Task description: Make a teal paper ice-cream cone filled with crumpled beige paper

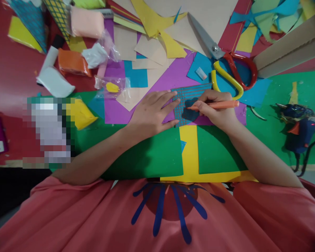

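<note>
I can't read the tiny marks on the grey strip at the back. The left hand, fingers spread, lies against the gridded blue paper on a purple sheet; the right hand pinches an orange pen over it. Scissors crowd the paper's far corner; a glue gun sits well right.

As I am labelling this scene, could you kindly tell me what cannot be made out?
All in the head view:
- Blue gridded paper: part of its right side, hidden by the right hand.
- Orange marker: part of its barrel, covered by the same hand.
- Pixelated item: details masked by the blocks.
- Glue gun: cut off by the right edge.
</note>
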Motion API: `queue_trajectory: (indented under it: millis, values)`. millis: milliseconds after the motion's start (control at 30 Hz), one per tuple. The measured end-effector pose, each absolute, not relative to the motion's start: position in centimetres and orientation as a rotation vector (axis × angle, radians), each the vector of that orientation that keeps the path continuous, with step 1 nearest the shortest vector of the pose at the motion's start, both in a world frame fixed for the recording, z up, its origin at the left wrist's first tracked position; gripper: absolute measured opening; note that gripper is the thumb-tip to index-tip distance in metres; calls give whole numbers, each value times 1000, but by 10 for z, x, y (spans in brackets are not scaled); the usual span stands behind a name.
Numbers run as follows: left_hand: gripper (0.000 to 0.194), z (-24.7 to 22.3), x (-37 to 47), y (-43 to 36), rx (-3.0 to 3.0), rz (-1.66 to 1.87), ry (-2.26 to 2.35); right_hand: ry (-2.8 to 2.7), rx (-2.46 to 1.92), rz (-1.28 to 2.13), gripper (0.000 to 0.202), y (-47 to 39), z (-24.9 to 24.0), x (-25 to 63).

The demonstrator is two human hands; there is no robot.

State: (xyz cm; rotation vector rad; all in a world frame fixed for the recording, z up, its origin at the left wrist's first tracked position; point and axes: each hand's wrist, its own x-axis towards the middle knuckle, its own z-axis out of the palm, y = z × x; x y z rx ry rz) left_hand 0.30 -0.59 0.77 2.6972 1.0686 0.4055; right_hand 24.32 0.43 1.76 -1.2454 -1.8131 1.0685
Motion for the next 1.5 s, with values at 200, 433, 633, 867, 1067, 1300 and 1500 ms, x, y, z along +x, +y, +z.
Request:
queue_trajectory:
  millis: [200, 433, 633, 867, 1067, 1300, 1500]
  values:
    - [51, 13, 4, -5, 2635, 233, 1114, -1834, -1248, 1073, 33, 4, 17, 244]
    - [50, 11, 4, -5, 2673, 278, 1104, -1779, -1258, 1135, 34, 3, 18, 245]
    - [57, 6, 4, -6, 2630, 323, 1175, -1617, -1297, 1149, 35, 1, 18, 244]
    - [57, 5, 3, -5, 2619, 293, 1238, -1802, -1264, 1080, 32, 1, 18, 244]
    - [59, 7, 2, -5, 2692, 254, 1215, -1846, -1260, 1028, 30, 2, 17, 244]
    - [60, 4, 2, -4, 2568, 275, 1225, -1865, -1266, 1063, 32, 2, 19, 245]
    - [61, -1, 1, -4, 2589, 340, 1214, -1881, -1251, 1085, 30, 2, 17, 246]
